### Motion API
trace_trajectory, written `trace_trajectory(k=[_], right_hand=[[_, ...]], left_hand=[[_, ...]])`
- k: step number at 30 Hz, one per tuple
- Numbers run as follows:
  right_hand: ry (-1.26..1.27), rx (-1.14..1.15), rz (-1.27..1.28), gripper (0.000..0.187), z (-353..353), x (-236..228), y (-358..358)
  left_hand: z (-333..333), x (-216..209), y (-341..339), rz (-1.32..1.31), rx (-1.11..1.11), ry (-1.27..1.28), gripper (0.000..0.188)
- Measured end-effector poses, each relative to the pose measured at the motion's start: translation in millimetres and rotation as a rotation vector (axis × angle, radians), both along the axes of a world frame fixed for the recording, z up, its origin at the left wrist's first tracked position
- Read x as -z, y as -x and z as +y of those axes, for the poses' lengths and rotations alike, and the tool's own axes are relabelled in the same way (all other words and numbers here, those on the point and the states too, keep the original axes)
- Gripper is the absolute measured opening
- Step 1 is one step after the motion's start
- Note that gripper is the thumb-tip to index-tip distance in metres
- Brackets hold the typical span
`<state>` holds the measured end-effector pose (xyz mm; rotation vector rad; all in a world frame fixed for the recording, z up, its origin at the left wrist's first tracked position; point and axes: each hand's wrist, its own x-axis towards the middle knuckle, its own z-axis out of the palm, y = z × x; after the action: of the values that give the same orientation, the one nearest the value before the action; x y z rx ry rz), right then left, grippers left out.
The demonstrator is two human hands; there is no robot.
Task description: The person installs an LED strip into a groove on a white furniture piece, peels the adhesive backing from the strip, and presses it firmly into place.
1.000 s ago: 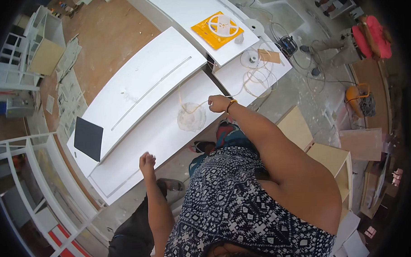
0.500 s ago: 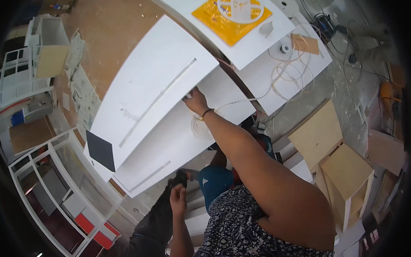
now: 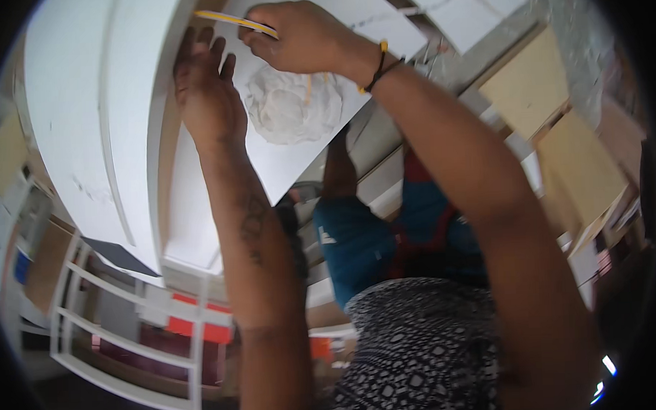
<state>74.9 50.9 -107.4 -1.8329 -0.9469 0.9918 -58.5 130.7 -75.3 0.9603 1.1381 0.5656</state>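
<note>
My right hand [image 3: 300,36] is closed on a thin, flat yellow-and-white strip [image 3: 224,18], whose far end reaches left toward the edge of a curved white panel [image 3: 73,141]. Just below that end is my left hand [image 3: 210,93], fingers stretched and apart, close beside the panel's edge. It appears to hold nothing. A crumpled white bag or cloth [image 3: 293,108] lies on the lower white board [image 3: 194,202], below my right hand. Motion blurs the picture somewhat, so the strip's exact kind is unclear.
A white slatted frame [image 3: 123,342] stands at the lower left, with red pieces [image 3: 195,318] behind it. Pale wooden boxes and boards [image 3: 579,160] are stacked at the right. A dark square [image 3: 120,255] sits at the panel's lower end.
My left hand has risen from below to the panel edge and opened. The yellow-and-white strip now shows in my right hand. The view has shifted closer to the board.
</note>
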Motion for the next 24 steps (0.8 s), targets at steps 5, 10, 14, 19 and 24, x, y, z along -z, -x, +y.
trace_trajectory(k=[5, 10, 14, 19, 24], right_hand=[[-0.023, -0.235, 0.016, 0.019, -9.5, 8.2, -4.8], [0.033, -0.289, 0.075, 0.021, -19.0, 0.7, -18.2], [0.015, -0.361, 0.129, 0.019, -19.0, 2.3, -26.0], [-0.025, -0.411, -0.047, 0.024, -0.3, -7.9, -27.9], [-0.218, -0.228, -0.11, 0.012, 3.2, -1.6, -36.4]], left_hand=[[14.5, 29.7, -15.5, -0.347, 0.052, 0.146, 0.033], [27.5, 32.4, -15.9, -0.549, 0.05, 0.259, 0.024], [39.6, 37.3, -18.6, -0.665, 0.052, 0.311, 0.023], [46.3, 47.0, -31.3, -0.971, 0.071, 0.269, 0.022], [41.8, 61.7, -50.7, -1.144, -0.053, 0.371, 0.031]])
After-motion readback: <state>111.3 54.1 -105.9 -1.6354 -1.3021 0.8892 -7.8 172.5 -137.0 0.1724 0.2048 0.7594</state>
